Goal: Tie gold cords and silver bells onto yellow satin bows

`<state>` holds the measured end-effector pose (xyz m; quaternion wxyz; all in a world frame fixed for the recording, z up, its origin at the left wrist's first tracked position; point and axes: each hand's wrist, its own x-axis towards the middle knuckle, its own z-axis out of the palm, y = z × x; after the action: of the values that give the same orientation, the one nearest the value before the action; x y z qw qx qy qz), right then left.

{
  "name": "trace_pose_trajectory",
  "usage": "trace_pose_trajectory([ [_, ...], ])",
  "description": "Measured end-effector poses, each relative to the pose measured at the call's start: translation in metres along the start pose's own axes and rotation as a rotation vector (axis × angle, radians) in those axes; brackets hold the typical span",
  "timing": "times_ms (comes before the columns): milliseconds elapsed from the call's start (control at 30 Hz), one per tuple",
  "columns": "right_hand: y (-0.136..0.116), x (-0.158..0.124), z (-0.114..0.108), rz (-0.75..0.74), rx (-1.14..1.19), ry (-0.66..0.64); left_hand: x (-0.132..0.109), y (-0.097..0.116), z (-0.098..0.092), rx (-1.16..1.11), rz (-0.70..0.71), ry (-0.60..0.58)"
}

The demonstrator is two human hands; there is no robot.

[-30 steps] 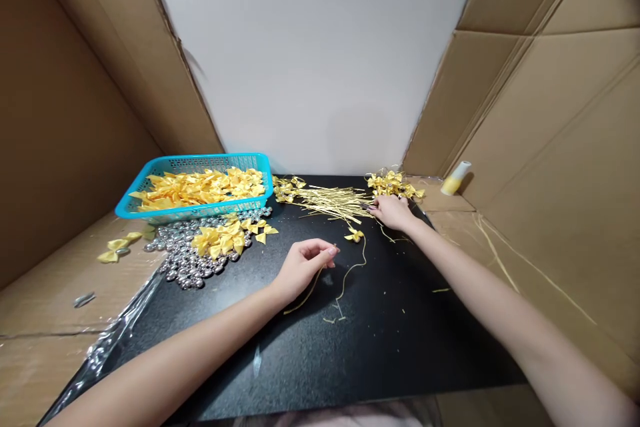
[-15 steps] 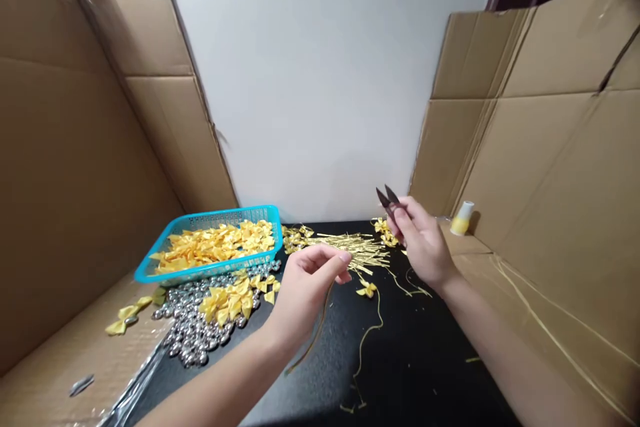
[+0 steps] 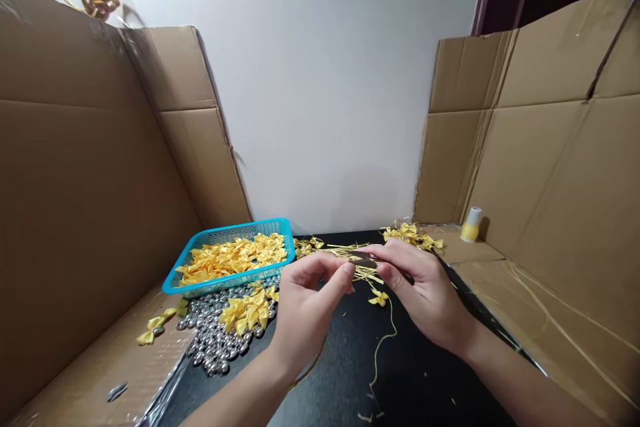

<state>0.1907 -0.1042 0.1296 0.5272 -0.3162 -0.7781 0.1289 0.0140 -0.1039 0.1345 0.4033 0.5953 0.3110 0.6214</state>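
1. Left hand (image 3: pixel 306 297): thumb and forefinger are pinched together on a thin cord (image 3: pixel 313 365), which emerges below, beside the wrist; its upper end is too small to make out.
2. Right hand (image 3: pixel 425 293): fingers and thumb are clamped on dark snips (image 3: pixel 361 259), whose blades point toward the left fingertips. Whether the blades touch the cord cannot be told.
3. Black tabletop (image 3: pixel 345 373): behind the hands lies a loose bundle of gold strips (image 3: pixel 373 277), partly hidden; a single yellow bow (image 3: pixel 379 298) with a trailing string lies just in front of it.
4. Left side: a blue basket (image 3: pixel 200 289) contains many yellow bows; silver beads (image 3: pixel 215 347) are heaped before it, with further bows on top.
5. Right side: a white-and-yellow spool (image 3: pixel 471 225) stands upright on cardboard.
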Motion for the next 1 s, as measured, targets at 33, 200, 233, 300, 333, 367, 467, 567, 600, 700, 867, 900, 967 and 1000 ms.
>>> trace_pose_trajectory([
  [33,-0.0006,0.0003,0.0005,-0.010,-0.002,0.003,-0.0003,0.0002,-0.0002,0.026,0.016,0.001],
  [200,-0.0005,0.0017,0.0022,-0.044,-0.019,0.041,-0.0002,0.0004,-0.0021,0.115,0.036,-0.004],
  [233,-0.0004,0.0015,0.0021,-0.047,-0.020,0.043,-0.0002,0.0003,-0.0025,0.130,0.038,-0.007],
  [300,-0.0004,0.0007,0.0016,-0.052,-0.020,0.047,-0.0003,0.0004,-0.0031,0.150,0.037,-0.014],
  [333,-0.0005,0.0003,0.0013,-0.055,-0.019,0.050,-0.0003,0.0006,-0.0031,0.157,0.035,-0.018],
  [367,-0.0006,0.0000,0.0010,-0.058,-0.019,0.054,-0.0003,0.0010,-0.0029,0.161,0.032,-0.020],
  [467,-0.0005,-0.0002,0.0005,-0.062,-0.020,0.059,0.0006,0.0028,-0.0021,0.161,0.024,-0.020],
  [567,0.0003,0.0004,0.0007,-0.058,-0.022,0.058,0.0022,0.0037,-0.0019,0.162,0.017,-0.014],
  [600,0.0006,0.0006,0.0009,-0.057,-0.024,0.058,0.0026,0.0036,-0.0021,0.165,0.016,-0.013],
  [700,0.0009,0.0014,0.0012,-0.059,-0.031,0.065,0.0032,0.0029,-0.0028,0.177,0.012,-0.015],
  [867,0.0002,0.0015,0.0012,-0.069,-0.042,0.081,0.0031,0.0035,-0.0027,0.189,0.004,-0.027],
  [900,0.0001,0.0014,0.0011,-0.070,-0.044,0.084,0.0031,0.0038,-0.0026,0.193,0.005,-0.028],
  [967,0.0002,0.0010,0.0010,-0.070,-0.048,0.089,0.0033,0.0043,-0.0028,0.201,0.007,-0.025],
  [1000,0.0002,0.0010,0.0009,-0.066,-0.051,0.089,0.0035,0.0042,-0.0030,0.203,0.006,-0.024],
])
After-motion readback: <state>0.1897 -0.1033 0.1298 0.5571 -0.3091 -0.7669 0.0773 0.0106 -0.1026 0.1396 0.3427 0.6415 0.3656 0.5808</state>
